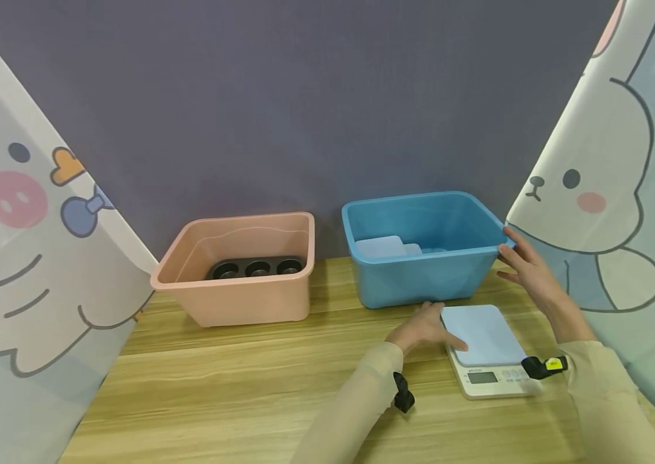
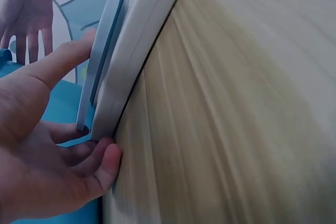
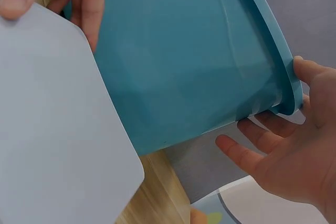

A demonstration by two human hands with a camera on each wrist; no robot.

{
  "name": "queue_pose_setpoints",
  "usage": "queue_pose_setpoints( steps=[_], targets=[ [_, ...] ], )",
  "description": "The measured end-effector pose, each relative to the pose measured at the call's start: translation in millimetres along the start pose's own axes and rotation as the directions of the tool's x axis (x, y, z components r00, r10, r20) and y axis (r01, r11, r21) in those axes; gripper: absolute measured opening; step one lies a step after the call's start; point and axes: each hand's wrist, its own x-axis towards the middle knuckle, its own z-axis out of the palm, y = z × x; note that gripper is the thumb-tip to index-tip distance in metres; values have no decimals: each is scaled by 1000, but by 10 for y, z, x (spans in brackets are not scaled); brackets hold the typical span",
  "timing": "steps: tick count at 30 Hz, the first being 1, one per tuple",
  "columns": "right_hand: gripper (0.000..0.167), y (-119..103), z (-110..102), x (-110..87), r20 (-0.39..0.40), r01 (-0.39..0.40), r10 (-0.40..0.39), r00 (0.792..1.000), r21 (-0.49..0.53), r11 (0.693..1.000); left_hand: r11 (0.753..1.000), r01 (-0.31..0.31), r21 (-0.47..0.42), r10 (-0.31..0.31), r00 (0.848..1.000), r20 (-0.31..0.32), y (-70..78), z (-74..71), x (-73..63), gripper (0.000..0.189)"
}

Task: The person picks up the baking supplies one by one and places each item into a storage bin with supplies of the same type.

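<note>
A white kitchen scale (image 1: 485, 335) with a small display lies on the wooden table in front of a blue bin (image 1: 420, 281). My left hand (image 1: 422, 327) holds the scale's far left corner. Its thumb rests on the pale top plate, and the other fingers curl around the back edge, as the left wrist view shows. At the bin's front right corner, my right hand (image 3: 294, 145) grips the rim, one digit over the top and the rest spread against the outside wall. White objects (image 1: 382, 247) sit inside the bin, partly hidden by its front wall.
Left of the blue bin stands a pink bin (image 1: 252, 306) with a dark muffin tin (image 1: 258, 265) inside. A grey partition (image 1: 281, 116) rises behind both bins. Panels with cartoon prints flank the wooden table (image 1: 211, 386).
</note>
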Motion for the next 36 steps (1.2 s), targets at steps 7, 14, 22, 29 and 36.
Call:
queue_pose_setpoints(
  steps=[7,14,22,29,36],
  targets=[
    [66,-26,1,-23,-4,4,-4,1000,42,999,999,-42,-3,42,999,-31,-82,-59,-28,86],
    [66,-28,8,-19,-10,-3,3,1000,32,999,986,-107,-128,106,994,-17,-163,-135,-47,48],
    [65,-16,-9,-18,-19,-12,12,1000,10,1000,995,-34,-96,33,999,-12,-274,-295,-197,75],
    [65,-32,-8,-28,-24,-9,10,1000,20,1000,989,-68,-131,63,997,-37,-363,-455,-280,73],
    [65,-49,4,-44,-27,-23,23,999,-23,999,987,-88,-137,83,996,-42,-375,-534,-363,77]
  ],
)
